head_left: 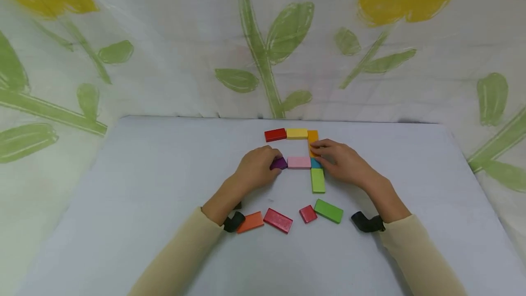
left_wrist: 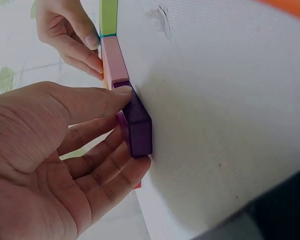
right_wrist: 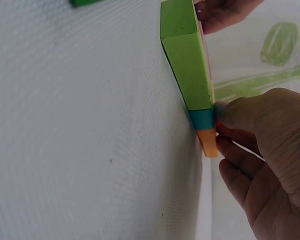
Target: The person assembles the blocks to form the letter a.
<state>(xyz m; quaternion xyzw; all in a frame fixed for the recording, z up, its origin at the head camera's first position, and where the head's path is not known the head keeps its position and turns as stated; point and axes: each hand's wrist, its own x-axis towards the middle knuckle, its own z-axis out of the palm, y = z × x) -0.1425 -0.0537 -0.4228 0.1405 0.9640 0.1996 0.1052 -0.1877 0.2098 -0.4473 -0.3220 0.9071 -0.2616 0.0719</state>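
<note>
My left hand (head_left: 258, 168) holds a purple block (left_wrist: 136, 120) at the left end of a middle row. Its thumb lies along the block's upper edge, with fingers on the far side. A pink block (head_left: 299, 163) adjoins the purple one. My right hand (head_left: 345, 161) touches the column at the row's right end, fingertips at an orange block (head_left: 312, 137) and thumb by a small blue block (right_wrist: 202, 120). Below the blue block lies a light green block (head_left: 318, 181). A yellow block (head_left: 297, 134) and a red block (head_left: 275, 134) extend left from the column's top.
Nearer me lie an orange-red block (head_left: 250, 222), a crimson block (head_left: 278, 220), a small red block (head_left: 308, 214) and a green block (head_left: 328, 211). A dark piece lies partly hidden beside my left wrist. The white table (head_left: 164, 163) meets a flower-painted cloth (head_left: 185, 58) behind.
</note>
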